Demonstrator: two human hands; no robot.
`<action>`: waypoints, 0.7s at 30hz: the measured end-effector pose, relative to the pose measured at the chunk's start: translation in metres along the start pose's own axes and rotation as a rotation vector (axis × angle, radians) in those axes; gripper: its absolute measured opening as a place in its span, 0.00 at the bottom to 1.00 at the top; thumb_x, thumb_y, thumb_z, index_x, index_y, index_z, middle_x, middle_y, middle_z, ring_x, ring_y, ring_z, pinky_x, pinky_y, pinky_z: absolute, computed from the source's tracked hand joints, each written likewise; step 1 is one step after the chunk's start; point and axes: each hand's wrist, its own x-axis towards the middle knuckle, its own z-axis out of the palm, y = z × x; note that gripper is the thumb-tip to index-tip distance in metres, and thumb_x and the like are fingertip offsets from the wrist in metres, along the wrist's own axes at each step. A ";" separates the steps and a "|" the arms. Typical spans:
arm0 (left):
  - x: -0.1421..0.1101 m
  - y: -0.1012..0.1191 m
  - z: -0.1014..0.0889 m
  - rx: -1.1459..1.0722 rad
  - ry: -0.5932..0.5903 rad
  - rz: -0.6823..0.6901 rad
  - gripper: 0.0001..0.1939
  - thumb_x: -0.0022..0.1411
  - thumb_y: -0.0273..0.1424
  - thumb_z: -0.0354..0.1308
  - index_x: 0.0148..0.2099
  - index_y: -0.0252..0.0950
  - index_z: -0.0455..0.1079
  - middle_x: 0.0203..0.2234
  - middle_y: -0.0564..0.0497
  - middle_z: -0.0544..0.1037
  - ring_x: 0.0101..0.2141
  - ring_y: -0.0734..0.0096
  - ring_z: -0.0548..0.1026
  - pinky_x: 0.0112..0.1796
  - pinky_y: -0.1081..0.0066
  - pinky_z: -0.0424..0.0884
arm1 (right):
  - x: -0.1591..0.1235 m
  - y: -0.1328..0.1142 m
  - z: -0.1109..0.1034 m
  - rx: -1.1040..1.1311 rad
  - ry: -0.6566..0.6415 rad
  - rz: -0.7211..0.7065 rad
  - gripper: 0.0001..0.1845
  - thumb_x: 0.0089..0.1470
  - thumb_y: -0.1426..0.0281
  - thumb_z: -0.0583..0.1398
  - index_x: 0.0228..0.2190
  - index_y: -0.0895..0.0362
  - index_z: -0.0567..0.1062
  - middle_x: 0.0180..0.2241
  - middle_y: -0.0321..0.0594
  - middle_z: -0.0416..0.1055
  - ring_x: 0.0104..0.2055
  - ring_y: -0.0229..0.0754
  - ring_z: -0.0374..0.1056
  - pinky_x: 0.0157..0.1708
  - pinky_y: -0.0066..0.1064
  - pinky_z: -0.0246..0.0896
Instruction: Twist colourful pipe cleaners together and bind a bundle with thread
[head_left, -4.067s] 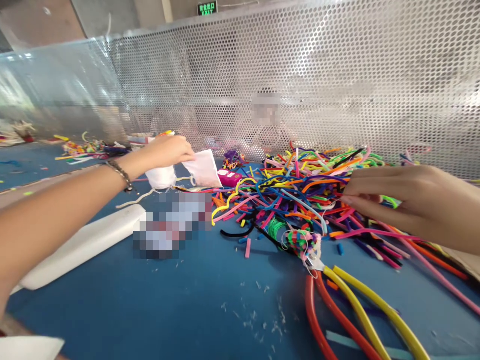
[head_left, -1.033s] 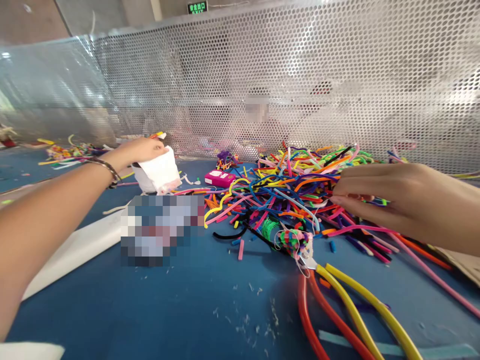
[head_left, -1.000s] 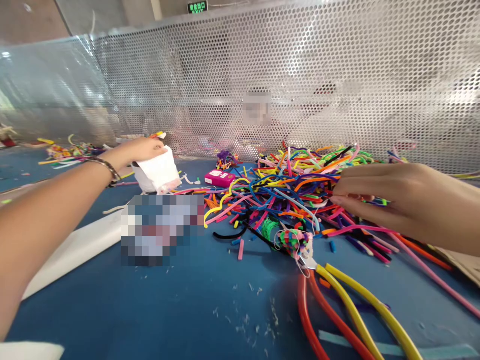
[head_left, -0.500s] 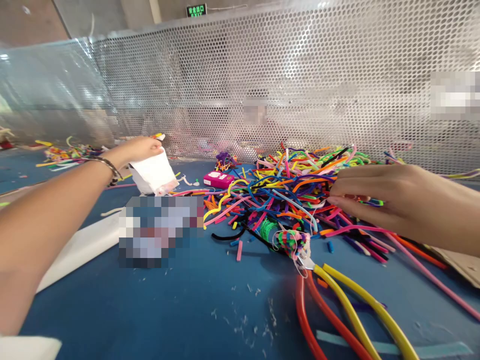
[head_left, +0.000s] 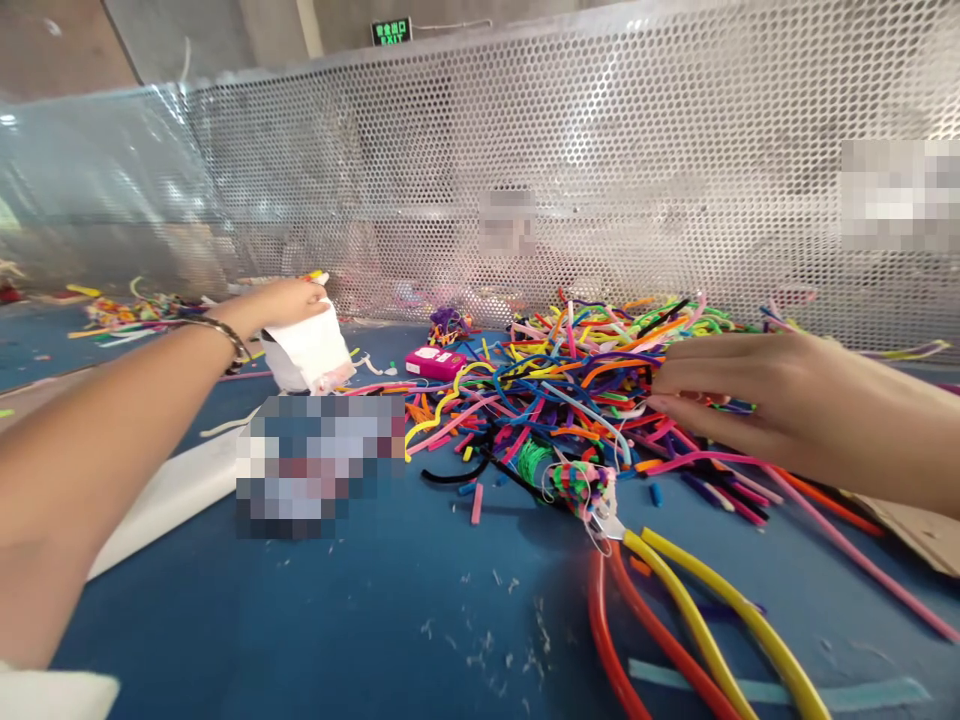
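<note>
My left hand [head_left: 289, 299] reaches far out to the left and is closed on the top edge of a small white bag [head_left: 311, 350] that hangs over a white pot on the blue table [head_left: 375, 620]. My right hand [head_left: 757, 400] hovers over a big heap of coloured pipe cleaners [head_left: 585, 380]. Its fingers are pinched together on a short piece among the strands. A small bundle of cut coloured pieces [head_left: 581, 480] lies just in front of the heap.
A perforated metal screen [head_left: 600, 160] walls off the back of the table. A pink box [head_left: 435, 362] lies by the heap. Thick red and yellow tubes [head_left: 675, 620] run toward the lower right. A white roll [head_left: 172, 495] lies at the left. A cardboard piece [head_left: 915, 525] sits at right.
My left hand has turned the white bag from lying out to the right to hanging down over the pot. My right hand has stayed at the heap, drifting slightly left.
</note>
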 end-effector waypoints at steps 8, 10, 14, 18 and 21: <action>-0.011 0.017 -0.005 0.141 0.032 0.009 0.21 0.62 0.36 0.34 0.43 0.32 0.66 0.37 0.39 0.73 0.34 0.59 0.72 0.31 0.68 0.62 | 0.001 -0.002 -0.002 -0.003 -0.031 -0.065 0.17 0.57 0.65 0.45 0.23 0.56 0.66 0.22 0.37 0.65 0.22 0.36 0.61 0.22 0.31 0.53; -0.014 0.019 -0.007 0.169 0.047 -0.003 0.22 0.62 0.37 0.33 0.42 0.33 0.66 0.36 0.40 0.74 0.33 0.59 0.72 0.31 0.67 0.63 | 0.001 -0.002 -0.002 -0.003 -0.032 -0.058 0.17 0.57 0.66 0.45 0.22 0.56 0.65 0.21 0.36 0.64 0.22 0.35 0.60 0.21 0.31 0.53; -0.017 0.021 -0.011 0.231 0.097 0.006 0.23 0.63 0.41 0.33 0.42 0.34 0.65 0.36 0.41 0.73 0.34 0.58 0.72 0.31 0.66 0.63 | 0.001 -0.002 -0.003 -0.002 -0.029 -0.052 0.17 0.57 0.65 0.45 0.23 0.56 0.66 0.21 0.36 0.63 0.22 0.35 0.59 0.21 0.31 0.53; -0.022 0.024 -0.019 0.330 0.196 0.096 0.17 0.63 0.33 0.38 0.45 0.29 0.62 0.41 0.38 0.69 0.42 0.57 0.66 0.33 0.67 0.62 | 0.000 -0.003 -0.005 0.005 -0.031 -0.063 0.17 0.57 0.64 0.45 0.23 0.56 0.66 0.21 0.36 0.63 0.22 0.35 0.59 0.22 0.31 0.53; -0.027 0.027 -0.024 0.393 0.228 0.188 0.15 0.61 0.23 0.37 0.41 0.29 0.64 0.40 0.39 0.69 0.42 0.59 0.65 0.35 0.66 0.60 | -0.001 -0.004 -0.007 -0.004 -0.017 -0.073 0.17 0.57 0.65 0.45 0.23 0.56 0.65 0.21 0.36 0.63 0.22 0.35 0.59 0.22 0.30 0.53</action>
